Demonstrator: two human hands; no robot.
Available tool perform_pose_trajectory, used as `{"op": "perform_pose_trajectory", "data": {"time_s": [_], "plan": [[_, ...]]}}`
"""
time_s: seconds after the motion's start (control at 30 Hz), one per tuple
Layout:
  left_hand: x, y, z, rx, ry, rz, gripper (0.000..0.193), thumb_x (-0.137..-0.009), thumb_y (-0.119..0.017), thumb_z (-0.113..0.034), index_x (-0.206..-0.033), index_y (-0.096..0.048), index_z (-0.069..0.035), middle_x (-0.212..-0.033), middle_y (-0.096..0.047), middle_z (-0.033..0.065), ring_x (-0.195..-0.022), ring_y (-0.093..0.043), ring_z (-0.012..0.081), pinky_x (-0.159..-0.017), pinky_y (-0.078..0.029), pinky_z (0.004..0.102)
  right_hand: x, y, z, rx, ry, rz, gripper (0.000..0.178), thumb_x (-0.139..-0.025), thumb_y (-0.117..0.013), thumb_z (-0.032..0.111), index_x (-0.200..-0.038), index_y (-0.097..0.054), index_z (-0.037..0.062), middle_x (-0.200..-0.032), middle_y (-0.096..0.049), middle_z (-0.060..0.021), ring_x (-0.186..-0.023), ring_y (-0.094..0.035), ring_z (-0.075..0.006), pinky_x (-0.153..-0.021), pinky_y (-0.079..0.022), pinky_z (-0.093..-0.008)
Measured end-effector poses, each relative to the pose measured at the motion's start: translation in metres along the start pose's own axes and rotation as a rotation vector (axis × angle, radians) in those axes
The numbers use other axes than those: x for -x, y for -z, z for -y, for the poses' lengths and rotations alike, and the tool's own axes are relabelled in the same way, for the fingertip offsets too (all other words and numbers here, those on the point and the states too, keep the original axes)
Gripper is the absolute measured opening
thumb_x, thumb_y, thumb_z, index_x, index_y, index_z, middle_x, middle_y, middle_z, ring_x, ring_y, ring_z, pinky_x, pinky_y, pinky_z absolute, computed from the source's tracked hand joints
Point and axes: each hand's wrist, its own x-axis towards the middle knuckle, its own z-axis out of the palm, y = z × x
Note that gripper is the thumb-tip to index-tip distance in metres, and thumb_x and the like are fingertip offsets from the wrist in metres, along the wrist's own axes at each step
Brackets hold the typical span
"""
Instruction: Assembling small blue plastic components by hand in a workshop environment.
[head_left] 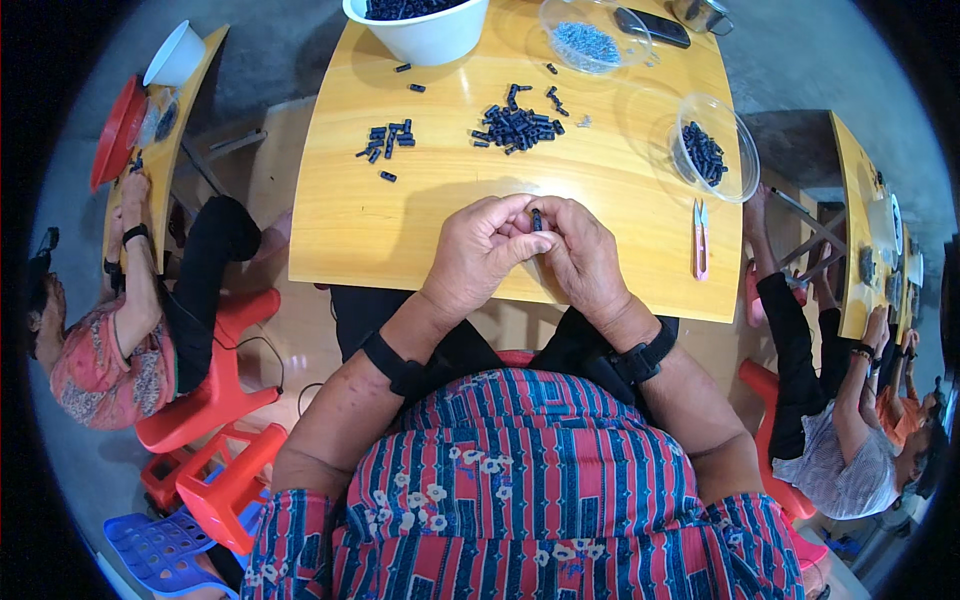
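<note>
A small black plastic piece [537, 220] is pinched between the fingertips of both my hands, just above the table's near edge. My left hand [476, 246] and my right hand [588, 252] meet around it, thumbs and fingers closed; the fingers hide part of the piece. Beyond them lies a heap of similar black pieces [518, 130] in the middle of the wooden table [590, 185]. Another, looser group of black pieces [389, 139] is to the left of the heap. One single black piece [388, 176] lies nearer to me.
At the far edge stand a white tub [428, 38] of black parts, a clear bowl [585, 45] of small silvery-blue parts, a phone [655, 27] and a metal cup [703, 14]. A clear bowl [715, 150] and pink-handled snips [700, 240] lie right. Other people work at side tables.
</note>
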Motion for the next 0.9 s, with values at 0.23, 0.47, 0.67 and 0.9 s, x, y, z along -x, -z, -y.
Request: {"op": "perform_pose_trajectory", "data": {"time_s": [0.23, 0.47, 0.67, 0.9], "plan": [[-0.003, -0.001, -0.003, -0.144, -0.061, -0.029, 0.037, -0.082, -0.076, -0.018, -0.11, -0.062, 0.003, -0.086, -0.062, 0.0081, -0.076, -0.061, 0.0119, -0.07, -0.052, 0.0244, -0.003, -0.001, -0.004, 0.014, 0.045, -0.001, 0.022, -0.09, -0.057, 0.01, -0.11, -0.056, 0.0027, -0.092, -0.059, -0.0193, -0.084, -0.06, -0.0374, -0.074, -0.049, -0.0408], [-0.004, -0.009, 0.002, -0.058, -0.117, -0.065, 0.037, -0.083, -0.072, -0.008, -0.117, -0.062, 0.002, -0.088, -0.063, 0.006, -0.076, -0.061, 0.0108, -0.072, -0.053, 0.0241, -0.005, 0.0, 0.002, -0.05, -0.018, -0.066, 0.026, -0.083, -0.065, 0.008, -0.107, -0.06, 0.0017, -0.096, -0.063, -0.0182, -0.085, -0.063, -0.0328, -0.076, -0.051, -0.0387], [0.023, 0.011, -0.005, -0.151, -0.025, 0.0, 0.042, -0.084, -0.064, 0.002, -0.126, -0.059, -0.002, -0.097, -0.061, 0.0054, -0.085, -0.06, 0.01, -0.076, -0.05, 0.0212, -0.011, 0.057, 0.008, 0.26, 0.074, -0.355, 0.028, -0.082, -0.062, 0.001, -0.11, -0.059, 0.005, -0.09, -0.06, -0.0152, -0.085, -0.06, -0.0339, -0.077, -0.049, -0.0398], [0.03, 0.022, -0.018, -0.263, -0.101, -0.046, 0.016, -0.084, -0.064, -0.002, -0.098, -0.069, -0.002, -0.087, -0.064, 0.007, -0.079, -0.062, 0.0131, -0.069, -0.049, 0.0257, -0.034, 0.161, -0.022, 0.685, -0.041, -0.47, 0.027, -0.083, -0.068, 0.007, -0.11, -0.063, 0.0033, -0.089, -0.065, -0.0141, -0.083, -0.065, -0.0279, -0.075, -0.051, -0.0363]]}}
